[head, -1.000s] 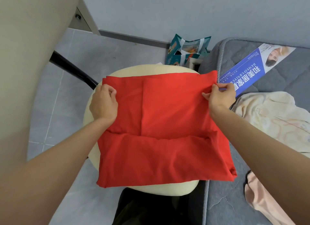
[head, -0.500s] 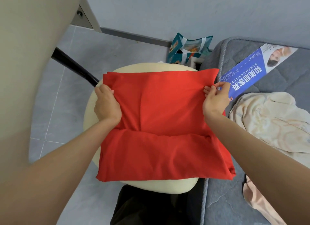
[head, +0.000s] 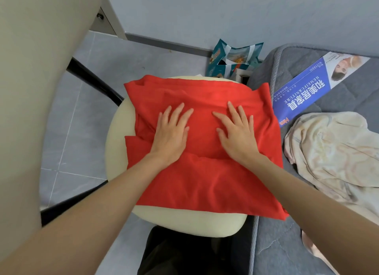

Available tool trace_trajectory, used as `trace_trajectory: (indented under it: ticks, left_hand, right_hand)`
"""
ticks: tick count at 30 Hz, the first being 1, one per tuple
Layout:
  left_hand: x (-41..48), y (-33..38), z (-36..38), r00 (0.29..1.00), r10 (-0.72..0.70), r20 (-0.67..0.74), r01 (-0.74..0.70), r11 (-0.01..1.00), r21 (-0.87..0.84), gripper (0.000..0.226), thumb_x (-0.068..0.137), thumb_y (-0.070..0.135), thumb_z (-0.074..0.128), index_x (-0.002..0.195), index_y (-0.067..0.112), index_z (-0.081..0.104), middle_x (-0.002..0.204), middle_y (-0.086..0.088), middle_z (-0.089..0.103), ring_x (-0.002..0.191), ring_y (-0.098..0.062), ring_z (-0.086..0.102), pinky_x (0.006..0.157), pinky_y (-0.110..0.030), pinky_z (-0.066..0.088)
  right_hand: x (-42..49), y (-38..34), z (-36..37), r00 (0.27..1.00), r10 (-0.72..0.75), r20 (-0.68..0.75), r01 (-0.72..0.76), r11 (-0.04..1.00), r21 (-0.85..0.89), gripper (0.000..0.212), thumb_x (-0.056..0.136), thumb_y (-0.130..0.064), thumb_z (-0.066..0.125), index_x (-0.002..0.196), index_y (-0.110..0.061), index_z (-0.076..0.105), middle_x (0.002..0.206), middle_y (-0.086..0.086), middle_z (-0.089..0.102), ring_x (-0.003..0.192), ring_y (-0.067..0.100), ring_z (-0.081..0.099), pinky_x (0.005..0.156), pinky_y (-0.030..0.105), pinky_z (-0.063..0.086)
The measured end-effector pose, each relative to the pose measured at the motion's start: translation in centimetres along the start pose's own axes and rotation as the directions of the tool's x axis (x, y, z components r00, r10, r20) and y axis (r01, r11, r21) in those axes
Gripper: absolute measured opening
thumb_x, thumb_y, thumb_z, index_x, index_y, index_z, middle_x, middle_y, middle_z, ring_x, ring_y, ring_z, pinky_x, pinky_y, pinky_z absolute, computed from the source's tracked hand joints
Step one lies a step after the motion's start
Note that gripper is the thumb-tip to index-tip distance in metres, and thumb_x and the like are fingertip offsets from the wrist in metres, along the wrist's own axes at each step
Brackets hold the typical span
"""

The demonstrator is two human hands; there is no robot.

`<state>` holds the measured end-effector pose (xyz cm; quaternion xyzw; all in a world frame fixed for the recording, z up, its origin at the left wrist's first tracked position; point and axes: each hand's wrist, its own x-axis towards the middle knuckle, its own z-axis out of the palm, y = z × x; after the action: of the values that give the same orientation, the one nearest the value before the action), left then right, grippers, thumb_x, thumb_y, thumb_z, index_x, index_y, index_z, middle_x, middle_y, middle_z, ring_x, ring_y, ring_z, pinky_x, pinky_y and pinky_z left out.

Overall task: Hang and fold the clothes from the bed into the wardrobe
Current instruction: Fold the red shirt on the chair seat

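Left hand (head: 171, 134) and right hand (head: 238, 135) flat, fingers spread, pressing folded red cotton garment (head: 205, 182) on round cream padded stool (head: 117, 143). Crumpled cream cloth (head: 336, 151) right, on grey quilted mattress (head: 281, 252).

Folded garment (head: 205, 180) on stool (head: 117, 151) — bed (head: 272, 250) right, snack bags (head: 233, 58) behind.

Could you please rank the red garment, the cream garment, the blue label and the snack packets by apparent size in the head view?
1. red garment, largest.
2. cream garment, though the frame edge cuts it off.
3. blue label.
4. snack packets, smallest, partly hidden behind the seat.
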<state>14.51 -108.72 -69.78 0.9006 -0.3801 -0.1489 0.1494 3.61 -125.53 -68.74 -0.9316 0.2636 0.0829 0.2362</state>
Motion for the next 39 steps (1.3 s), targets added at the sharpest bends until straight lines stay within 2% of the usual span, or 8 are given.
trace_trajectory:
  ticks: [3,7,13,18,25,32,36,39]
  left_hand:
    - [1.4,-1.3,0.1,0.963,-0.213,0.164,0.193,0.973,0.129,0.052,0.101,0.042,0.030,0.150,0.044,0.011,0.160,-0.011,-0.009,0.142,-0.048,-0.008,0.117,-0.051,-0.001]
    - [2.8,-1.7,-2.1,0.936,-0.326,0.131,0.322,0.945,0.047,0.052,0.102,0.035,0.030,0.152,0.030,0.015,0.159,-0.017,0.001,0.147,-0.034,0.002,0.120,-0.044,0.004]
    - [-5.3,2.0,-1.6,1.000,-0.003,-0.021,0.001,0.995,-0.097,0.055,0.100,0.030,0.037,0.152,0.020,0.023,0.159,0.001,0.018,0.148,-0.017,0.008,0.119,-0.047,0.006]
    - [-14.7,2.3,0.8,0.963,0.221,0.152,-0.235,0.969,0.079,0.071,0.092,0.052,0.041,0.153,0.025,0.016,0.160,0.000,0.013,0.148,-0.020,0.008,0.113,-0.062,0.015]
    - [-17.8,0.4,1.1,0.937,0.083,0.339,-0.212,0.907,0.364,0.105,0.064,0.020,0.070,0.152,0.032,0.014,0.160,-0.012,0.009,0.144,-0.043,0.010,0.102,-0.072,0.026]
    - [-15.0,1.2,0.4,0.949,-0.037,0.313,-0.096,0.911,0.400,0.102,0.089,-0.003,0.050,0.143,0.047,-0.020,0.160,-0.010,-0.010,0.143,-0.047,0.009,0.109,-0.061,0.026]
    - [-14.7,2.6,-2.1,0.890,-0.102,0.445,-0.021,0.965,0.263,0.086,0.093,-0.008,0.037,0.147,0.051,0.004,0.161,0.002,0.003,0.143,-0.038,0.017,0.108,-0.051,0.034]
    - [-14.4,3.6,-4.2,0.818,-0.137,0.559,-0.002,0.971,0.241,0.068,0.093,-0.001,0.035,0.142,0.047,0.035,0.152,-0.001,0.035,0.130,-0.031,0.044,0.099,-0.043,0.044]
  right_hand:
    - [0.7,1.2,-0.6,0.966,0.246,0.076,-0.250,0.967,0.051,0.060,0.095,-0.044,0.049,0.148,-0.047,0.021,0.162,0.002,-0.006,0.145,0.045,-0.001,0.117,0.052,0.003]
    - [1.0,1.9,-1.6,0.934,0.332,0.131,-0.348,0.930,0.121,0.070,0.093,-0.040,0.055,0.151,-0.042,0.016,0.160,0.019,-0.001,0.146,0.037,0.007,0.118,0.044,0.012]
    - [-3.0,1.0,-2.3,0.997,-0.066,-0.034,0.069,0.993,0.097,0.045,0.088,-0.024,0.060,0.132,-0.020,0.056,0.143,0.010,0.046,0.128,0.033,0.044,0.109,0.043,0.034]
    - [-9.7,1.4,-1.2,0.944,-0.308,0.116,0.310,0.951,0.004,0.055,0.088,-0.044,0.044,0.140,-0.026,0.049,0.149,0.003,0.041,0.138,0.027,0.037,0.116,0.046,0.020]
    - [-16.8,5.0,1.0,0.882,-0.362,0.302,0.450,0.838,-0.310,0.090,0.081,-0.044,0.056,0.154,-0.015,0.013,0.162,0.003,0.009,0.149,0.026,0.007,0.119,0.046,0.007]
    - [-17.2,5.1,2.1,0.947,-0.257,0.192,0.315,0.859,-0.403,0.093,0.067,0.005,0.054,0.153,-0.010,0.021,0.159,0.006,0.021,0.143,0.039,0.025,0.115,0.051,0.023]
    - [-16.6,5.0,0.5,0.960,-0.214,0.180,0.255,0.934,-0.249,0.080,0.077,0.014,0.054,0.147,-0.021,0.037,0.151,0.002,0.040,0.138,0.034,0.037,0.112,0.040,0.028]
    - [-16.3,3.7,-3.0,0.903,-0.117,0.413,0.171,0.980,-0.096,0.072,0.083,0.007,0.044,0.141,-0.036,0.044,0.148,-0.011,0.042,0.138,0.018,0.039,0.103,0.024,0.033]
